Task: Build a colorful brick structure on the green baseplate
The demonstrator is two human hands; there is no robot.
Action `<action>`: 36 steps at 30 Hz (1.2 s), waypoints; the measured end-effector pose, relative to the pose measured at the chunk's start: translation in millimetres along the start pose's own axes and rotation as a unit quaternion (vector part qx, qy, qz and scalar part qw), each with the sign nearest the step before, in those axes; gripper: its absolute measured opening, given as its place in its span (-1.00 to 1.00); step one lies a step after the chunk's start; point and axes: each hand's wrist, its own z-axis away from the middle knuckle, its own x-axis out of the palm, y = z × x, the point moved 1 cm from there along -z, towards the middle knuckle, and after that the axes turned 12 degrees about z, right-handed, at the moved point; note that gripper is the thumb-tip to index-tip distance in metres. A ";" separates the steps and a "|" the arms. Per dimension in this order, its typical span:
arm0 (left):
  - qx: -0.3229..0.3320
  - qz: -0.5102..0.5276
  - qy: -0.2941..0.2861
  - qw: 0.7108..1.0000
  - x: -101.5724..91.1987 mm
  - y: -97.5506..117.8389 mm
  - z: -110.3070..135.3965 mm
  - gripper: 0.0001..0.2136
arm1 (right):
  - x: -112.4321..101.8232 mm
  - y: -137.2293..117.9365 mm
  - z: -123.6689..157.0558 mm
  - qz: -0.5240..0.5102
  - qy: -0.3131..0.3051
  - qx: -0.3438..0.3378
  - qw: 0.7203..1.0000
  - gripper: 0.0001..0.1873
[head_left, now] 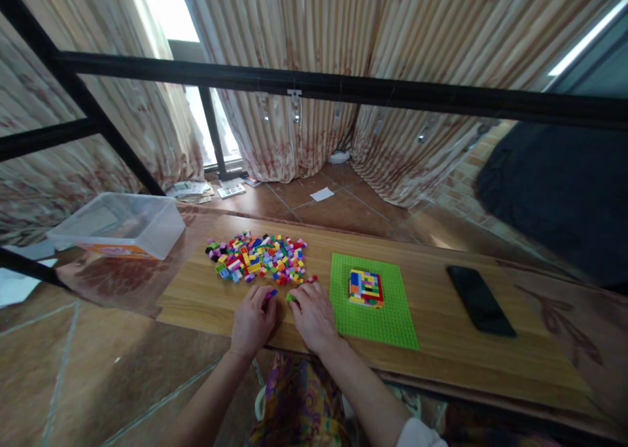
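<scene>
My left hand (252, 319) is closed at the near side of the wooden board, its thumb and fingers pinching a small blue-and-purple toy brick (271, 294). Just to its right, my right hand (314, 315) is curled, with a light green toy brick (290, 297) at its fingertips. Beyond both hands spreads a pile of loose toy bricks (267, 257) in many colours. On the right, a green baseplate (397, 326) lies flat beside my right hand. A block of multicoloured bricks (366, 287) sits near its middle, with a red border partly showing.
A black phone (481, 301) lies on the wooden board (441, 362), right of the baseplate. At the far left stands a clear plastic box (161, 228) with an orange label. A black metal bar (343, 86) crosses beyond the board, in front of striped curtains (304, 28).
</scene>
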 end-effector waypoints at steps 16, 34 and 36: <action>-0.011 0.004 -0.004 1.000 -2.1 6.9 -1.1 -0.89 | -4.4 31.3 16.2 -0.087 0.053 0.066 0.993 -0.76; -0.001 0.001 0.004 1.000 -2.3 5.8 -1.8 -0.88 | -24.6 51.2 58.3 -0.185 0.101 0.131 0.969 -0.79; -0.001 0.001 0.004 1.000 -2.7 6.5 -2.1 -0.89 | -29.0 65.6 69.6 -0.180 0.123 0.153 0.964 -0.77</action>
